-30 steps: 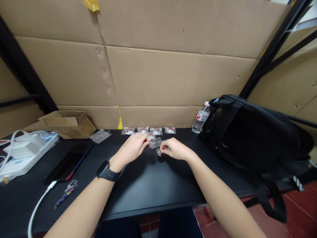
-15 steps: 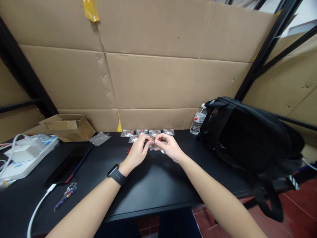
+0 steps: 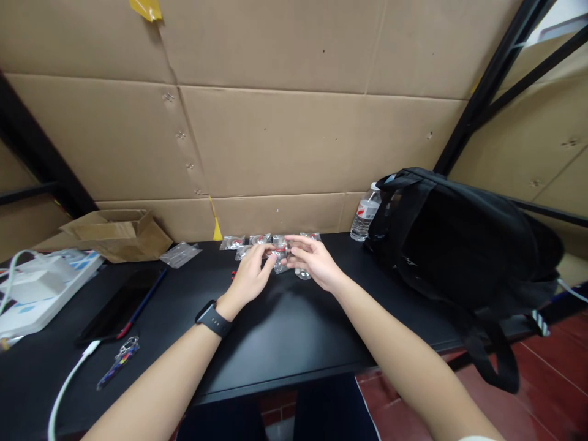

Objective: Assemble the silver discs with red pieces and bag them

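Over the black table, my left hand (image 3: 252,275), with a dark watch on its wrist, is closed around one end of a thin red cord (image 3: 278,250). Facing it, my right hand (image 3: 315,262) has its thumb and fingers bent around a small clear piece (image 3: 288,248) at the cord's other end; its exact kind is too small to make out. Several clear plastic packets (image 3: 232,243) with red bits inside lie behind and under the hands. A round clear disc (image 3: 302,274) rests below my right fingers. Something small and red (image 3: 233,275) lies left of my left hand.
At left are an open cardboard box (image 3: 138,242), a flat clear bag (image 3: 180,255), a phone (image 3: 122,305), a keychain (image 3: 118,362) and a white power strip (image 3: 59,300). A water bottle (image 3: 364,214) and black backpack (image 3: 473,251) stand at right. Cardboard (image 3: 275,147) walls the back.
My hands have moved slightly apart, and the red cord now shows between them. My right fingers have spread more, and the clear disc beneath them is more visible. The view has shifted a little.
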Motion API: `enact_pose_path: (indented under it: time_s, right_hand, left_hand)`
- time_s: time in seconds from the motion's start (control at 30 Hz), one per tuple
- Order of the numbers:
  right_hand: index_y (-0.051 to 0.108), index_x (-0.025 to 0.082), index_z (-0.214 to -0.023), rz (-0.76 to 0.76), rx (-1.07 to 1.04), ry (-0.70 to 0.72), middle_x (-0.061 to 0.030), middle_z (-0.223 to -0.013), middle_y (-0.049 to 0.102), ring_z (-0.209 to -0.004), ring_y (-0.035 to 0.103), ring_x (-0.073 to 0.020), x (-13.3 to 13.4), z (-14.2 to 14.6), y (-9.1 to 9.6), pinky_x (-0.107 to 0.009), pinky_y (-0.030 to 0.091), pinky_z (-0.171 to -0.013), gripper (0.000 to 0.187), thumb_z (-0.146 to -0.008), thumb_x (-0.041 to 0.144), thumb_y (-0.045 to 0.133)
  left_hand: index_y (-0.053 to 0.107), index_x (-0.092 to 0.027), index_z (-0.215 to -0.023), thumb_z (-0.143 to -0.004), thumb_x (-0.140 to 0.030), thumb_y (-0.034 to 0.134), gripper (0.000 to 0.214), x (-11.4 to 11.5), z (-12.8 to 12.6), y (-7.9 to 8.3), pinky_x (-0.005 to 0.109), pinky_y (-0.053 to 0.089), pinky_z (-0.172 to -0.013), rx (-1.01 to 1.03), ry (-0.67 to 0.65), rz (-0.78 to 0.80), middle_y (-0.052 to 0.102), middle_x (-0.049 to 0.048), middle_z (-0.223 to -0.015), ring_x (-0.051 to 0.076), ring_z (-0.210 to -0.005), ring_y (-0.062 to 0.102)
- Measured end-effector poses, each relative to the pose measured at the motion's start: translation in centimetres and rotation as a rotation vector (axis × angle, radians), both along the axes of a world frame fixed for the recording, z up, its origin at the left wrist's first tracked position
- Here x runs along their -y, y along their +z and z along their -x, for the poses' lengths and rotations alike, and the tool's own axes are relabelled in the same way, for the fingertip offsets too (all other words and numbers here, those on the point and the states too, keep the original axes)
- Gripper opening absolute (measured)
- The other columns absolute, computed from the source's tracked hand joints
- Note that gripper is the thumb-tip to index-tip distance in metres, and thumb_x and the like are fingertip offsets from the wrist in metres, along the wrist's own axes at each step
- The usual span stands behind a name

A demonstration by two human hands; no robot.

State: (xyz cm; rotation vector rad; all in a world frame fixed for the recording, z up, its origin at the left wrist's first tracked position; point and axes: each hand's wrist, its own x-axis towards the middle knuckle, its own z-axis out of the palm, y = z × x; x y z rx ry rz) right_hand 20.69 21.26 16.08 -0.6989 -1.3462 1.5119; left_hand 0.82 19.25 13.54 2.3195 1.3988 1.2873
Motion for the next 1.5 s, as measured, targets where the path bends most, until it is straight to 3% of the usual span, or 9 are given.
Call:
enact_pose_path:
  time_s: [0.13,0.27,0.43,0.57,0.63,0.9,1.13,1.33,1.5]
  right_hand:
    - [0.067,0.021,-0.120,0.059,-0.096,-0.092,-0.0065,-0.105,0.072,-0.085,0.076,-0.0203,-0.5,-0.9,0.8,-0.041,0.061,-0.094,0.039,-0.083,0.030,0.076]
    - [0.065,0.022,-0.121,-0.055,-0.084,-0.126,-0.0054,-0.110,0.071,-0.090,0.075,-0.0201,-0.8,-1.6,1.0,-0.042,0.059,-0.098,0.050,-0.075,0.030,0.083]
    - [0.066,0.022,-0.124,-0.333,0.313,-0.254,-0.0078,-0.117,0.070,-0.083,0.072,-0.0184,-1.3,-2.4,0.8,-0.036,0.060,-0.081,0.052,-0.074,0.031,0.081]
    - [0.072,0.024,-0.118,-0.662,0.689,-0.300,-0.0059,-0.113,0.073,-0.094,0.069,-0.0202,-1.4,-3.2,0.9,-0.032,0.055,-0.083,0.042,-0.076,0.024,0.077]
    - [0.072,0.024,-0.118,-0.727,0.777,-0.284,-0.0058,-0.113,0.074,-0.096,0.068,-0.0204,-1.4,-3.5,1.0,-0.032,0.053,-0.084,0.042,-0.077,0.023,0.077]
    - [0.074,0.024,-0.118,-0.709,0.927,-0.214,-0.0047,-0.109,0.076,-0.092,0.069,-0.0195,-1.3,-3.9,1.2,-0.030,0.050,-0.086,0.044,-0.075,0.021,0.077]
    - [0.073,0.022,-0.118,-0.681,0.922,-0.219,-0.0043,-0.104,0.076,-0.087,0.069,-0.0179,-1.4,-4.2,1.3,-0.028,0.050,-0.082,0.043,-0.075,0.020,0.077]
    - [0.070,0.020,-0.120,-0.678,0.959,-0.192,-0.0041,-0.096,0.075,-0.079,0.067,-0.0166,-1.4,-4.2,1.1,-0.027,0.049,-0.077,0.051,-0.071,0.021,0.080]
    - [0.072,0.019,-0.115,-0.696,0.986,-0.141,-0.0030,-0.090,0.075,-0.076,0.066,-0.0160,-1.3,-4.0,1.0,-0.026,0.048,-0.074,0.044,-0.072,0.023,0.079]
  left_hand:
    - [0.055,-0.020,-0.127,-0.099,-0.042,0.052,0.036,-0.5,0.2,-1.8,0.048,0.044,-0.102,-0.210,0.035,0.120,0.062,0.0132,-0.129,0.031,-0.123,0.055]
    - [0.043,-0.019,-0.144,-0.097,-0.042,0.054,0.054,-0.3,0.1,-2.8,0.053,0.040,-0.106,-0.358,-0.029,0.230,0.056,0.0172,-0.141,0.034,-0.131,0.051]
    - [0.049,-0.017,-0.139,-0.096,-0.039,0.057,0.050,0.2,0.1,-2.2,0.047,0.041,-0.108,-0.402,-0.173,0.283,0.057,0.0161,-0.138,0.031,-0.129,0.054]
    - [0.060,-0.021,-0.119,-0.095,-0.036,0.057,0.029,0.5,0.4,-1.3,0.041,0.047,-0.101,-0.378,-0.229,0.287,0.063,0.0105,-0.124,0.027,-0.115,0.061]
    - [0.062,-0.022,-0.112,-0.094,-0.036,0.058,0.023,0.6,0.4,-1.2,0.041,0.047,-0.099,-0.378,-0.236,0.286,0.064,0.0087,-0.120,0.026,-0.111,0.062]
    - [0.051,-0.025,-0.140,-0.095,-0.039,0.058,0.048,1.0,0.2,-1.5,0.047,0.045,-0.103,-0.452,-0.212,0.305,0.055,0.0119,-0.135,0.030,-0.123,0.056]
    - [0.059,-0.037,-0.133,-0.098,-0.037,0.053,0.036,1.6,0.4,-0.6,0.047,0.043,-0.103,-0.503,-0.270,0.308,0.054,0.0063,-0.134,0.028,-0.122,0.056]
    - [0.057,-0.032,-0.139,-0.095,-0.041,0.055,0.045,1.4,0.5,-0.8,0.047,0.044,-0.101,-0.539,-0.211,0.298,0.058,0.0099,-0.127,0.031,-0.120,0.056]
    - [0.060,-0.025,-0.134,-0.092,-0.042,0.059,0.045,1.4,0.7,-0.9,0.047,0.045,-0.098,-0.544,-0.167,0.301,0.059,0.0128,-0.124,0.033,-0.116,0.057]
